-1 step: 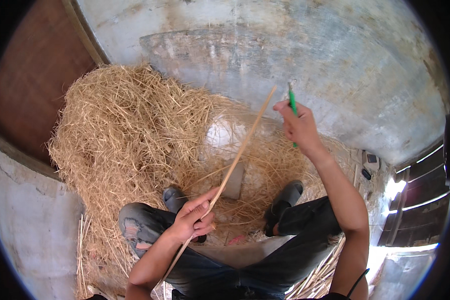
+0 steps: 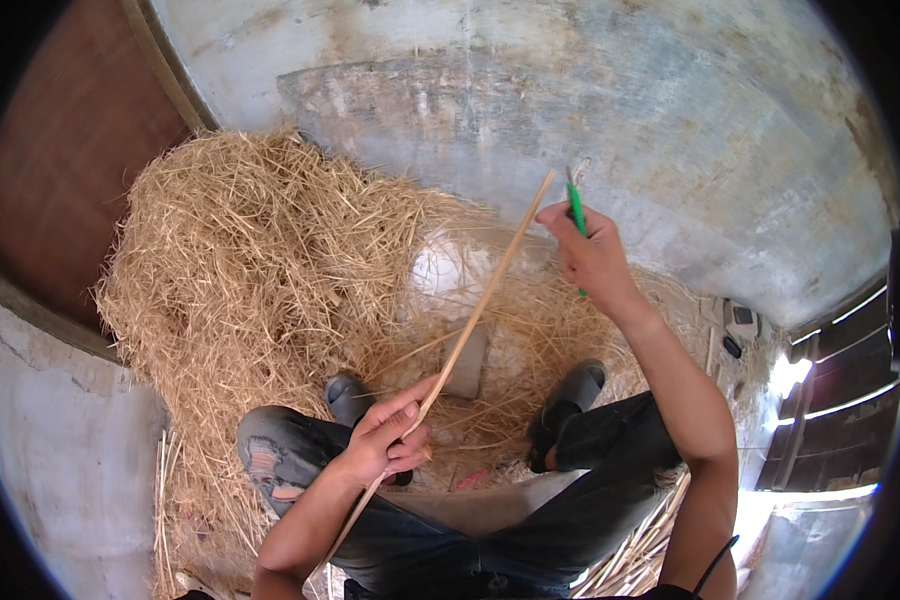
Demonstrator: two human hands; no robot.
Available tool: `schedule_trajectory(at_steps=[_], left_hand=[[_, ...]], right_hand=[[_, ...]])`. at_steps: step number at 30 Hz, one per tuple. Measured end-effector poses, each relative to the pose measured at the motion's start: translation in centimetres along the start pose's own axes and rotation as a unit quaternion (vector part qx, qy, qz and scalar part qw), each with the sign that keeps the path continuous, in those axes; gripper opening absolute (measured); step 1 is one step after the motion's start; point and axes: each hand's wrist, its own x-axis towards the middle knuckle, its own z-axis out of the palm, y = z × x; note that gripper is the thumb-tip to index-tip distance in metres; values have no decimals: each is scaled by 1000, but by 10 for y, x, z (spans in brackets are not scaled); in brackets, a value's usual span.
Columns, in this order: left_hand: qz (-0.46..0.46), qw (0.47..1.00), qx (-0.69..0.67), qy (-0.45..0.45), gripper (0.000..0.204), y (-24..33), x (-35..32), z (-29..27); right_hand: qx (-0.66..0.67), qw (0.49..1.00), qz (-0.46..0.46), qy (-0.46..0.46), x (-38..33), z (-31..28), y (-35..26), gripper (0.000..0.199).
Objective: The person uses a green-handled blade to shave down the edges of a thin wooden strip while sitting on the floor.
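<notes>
Right of the straw pile [image 2: 250,240], the left hand [image 2: 385,438] pinches a pale strip [image 2: 480,305], probably light and springy, best held near mid-length; the right hand [image 2: 595,255] clasps a green tool [image 2: 576,208].

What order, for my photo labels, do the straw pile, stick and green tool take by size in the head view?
Largest to smallest:
Straw pile
Stick, long but thin
Green tool, partly hidden by the right hand

Slanting tan strip [image 2: 483,300], green tool [image 2: 576,207]
</notes>
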Motion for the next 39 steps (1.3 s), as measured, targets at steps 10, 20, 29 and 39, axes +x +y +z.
schedule_trajectory(at_steps=[10, 20, 29, 39], left_hand=[[69, 995, 66, -23, 59, -1, 20, 14], [135, 976, 161, 55, 55, 5, 32, 20], [141, 973, 167, 73, 29, -5, 32, 9], [161, 955, 233, 91, 52, 0, 35, 11]], right_hand=[[-32, 996, 41, -75, -14, 34, -5, 30], [-272, 926, -177, -192, -57, 64, -5, 48], [-383, 874, -200, -223, -89, 67, 3, 48], [-449, 862, -197, -129, -72, 52, 13, 47]])
